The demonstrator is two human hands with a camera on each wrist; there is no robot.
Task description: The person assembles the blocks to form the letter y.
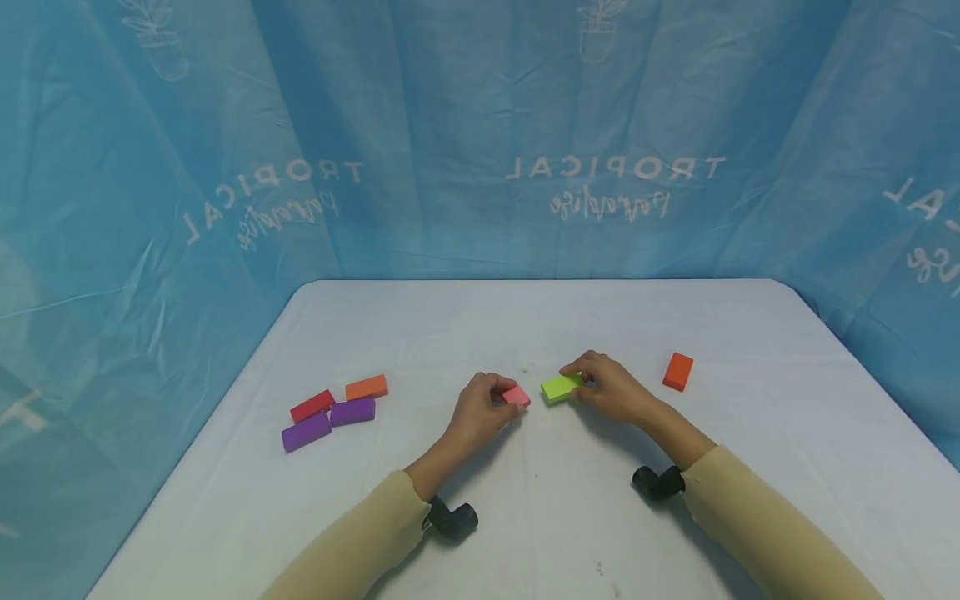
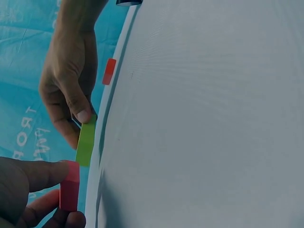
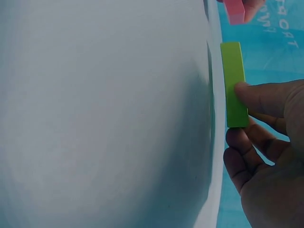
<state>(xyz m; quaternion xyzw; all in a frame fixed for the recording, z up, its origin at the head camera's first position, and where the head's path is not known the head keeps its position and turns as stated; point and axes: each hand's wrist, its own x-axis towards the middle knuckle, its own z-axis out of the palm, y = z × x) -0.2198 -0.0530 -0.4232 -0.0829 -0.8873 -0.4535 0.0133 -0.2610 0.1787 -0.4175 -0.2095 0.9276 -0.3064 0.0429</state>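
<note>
Near the middle of the table, my left hand (image 1: 480,408) pinches a pink block (image 1: 517,396) between thumb and fingers. My right hand (image 1: 611,390) grips a lime green block (image 1: 561,388) by its right end, thumb on the near side. A small gap separates the two blocks in the head view. In the left wrist view the pink block (image 2: 70,186) stands close below the green block (image 2: 86,142). The right wrist view has the green block (image 3: 233,85) under my thumb, with part of the pink block (image 3: 234,11) at the top edge.
On the left of the white table (image 1: 570,317) lie a red block (image 1: 312,406), an orange block (image 1: 367,387) and two purple blocks (image 1: 352,411), grouped together. Another orange-red block (image 1: 678,372) lies beyond my right hand. A blue printed curtain (image 1: 465,125) hangs behind the table.
</note>
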